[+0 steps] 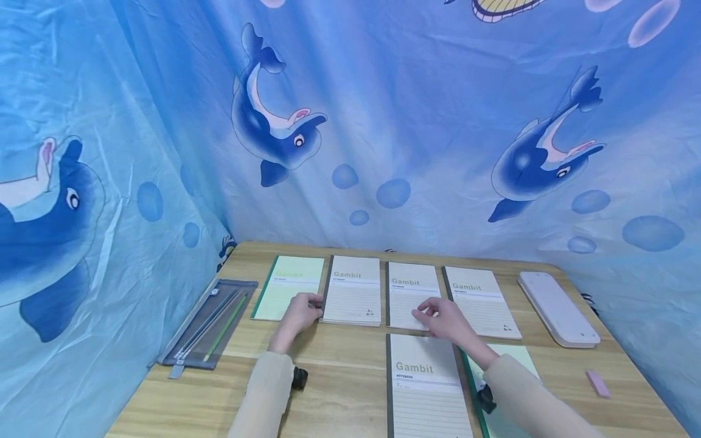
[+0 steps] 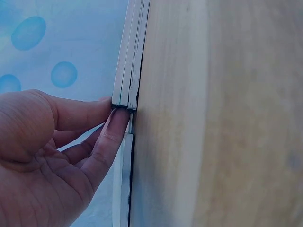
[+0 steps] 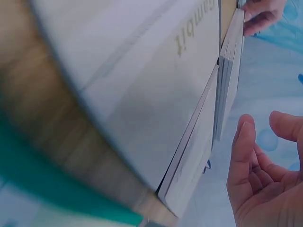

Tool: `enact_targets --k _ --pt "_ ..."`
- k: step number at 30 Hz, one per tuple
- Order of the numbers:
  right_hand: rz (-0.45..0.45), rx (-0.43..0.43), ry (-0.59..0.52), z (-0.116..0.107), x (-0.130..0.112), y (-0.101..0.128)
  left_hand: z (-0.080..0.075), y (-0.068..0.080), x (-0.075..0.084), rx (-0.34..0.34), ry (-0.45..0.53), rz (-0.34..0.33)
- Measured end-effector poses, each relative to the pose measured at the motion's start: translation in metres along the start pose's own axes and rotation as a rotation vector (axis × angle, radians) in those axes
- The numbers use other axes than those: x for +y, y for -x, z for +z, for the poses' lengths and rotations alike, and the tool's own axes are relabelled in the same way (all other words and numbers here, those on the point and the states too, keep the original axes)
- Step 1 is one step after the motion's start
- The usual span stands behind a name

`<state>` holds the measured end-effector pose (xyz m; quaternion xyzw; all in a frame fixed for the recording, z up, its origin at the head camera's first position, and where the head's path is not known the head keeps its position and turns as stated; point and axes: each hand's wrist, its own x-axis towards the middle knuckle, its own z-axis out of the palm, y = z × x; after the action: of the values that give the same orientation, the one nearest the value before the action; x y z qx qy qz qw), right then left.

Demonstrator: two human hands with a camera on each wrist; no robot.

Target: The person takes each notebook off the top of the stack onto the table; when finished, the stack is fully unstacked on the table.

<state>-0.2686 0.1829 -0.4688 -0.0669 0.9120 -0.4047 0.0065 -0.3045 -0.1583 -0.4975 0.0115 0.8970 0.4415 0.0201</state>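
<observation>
My left hand [image 1: 300, 311] is at the lower left corner of a small stack of Gambit notebooks [image 1: 352, 295], second from the left in the back row. In the left wrist view, its thumb and a finger pinch the stack's dark spine corner [image 2: 124, 108]. A green notebook [image 1: 296, 291] lies just left of that hand. Held above the lower edge of the third Gambit notebook [image 1: 412, 301] is my right hand [image 1: 446, 321], its fingers loosely bent with nothing between them. A fourth Gambit notebook [image 1: 482, 307] lies to its right.
Nearer the front lie another Gambit notebook [image 1: 427, 401] and a green-spined notebook [image 1: 515, 354], partly hidden under the right forearm. A mesh pencil pouch [image 1: 210, 322] sits at left. On the right are a white case [image 1: 555, 310] and a pink eraser [image 1: 597, 384]. A blue dolphin curtain [image 1: 427, 121] borders the table.
</observation>
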Motion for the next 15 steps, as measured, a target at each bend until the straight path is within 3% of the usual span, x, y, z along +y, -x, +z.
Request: enact_targets --k 7,15 --pt "0.092 -0.027 -0.084 0.02 -0.002 -0.035 0.001 -0.001 0.0 -0.001 -0.003 -0.012" --pt "0.077 -0.045 -0.111 0.043 -0.01 -0.057 0.001 -0.001 0.0 0.003 0.001 -0.02"
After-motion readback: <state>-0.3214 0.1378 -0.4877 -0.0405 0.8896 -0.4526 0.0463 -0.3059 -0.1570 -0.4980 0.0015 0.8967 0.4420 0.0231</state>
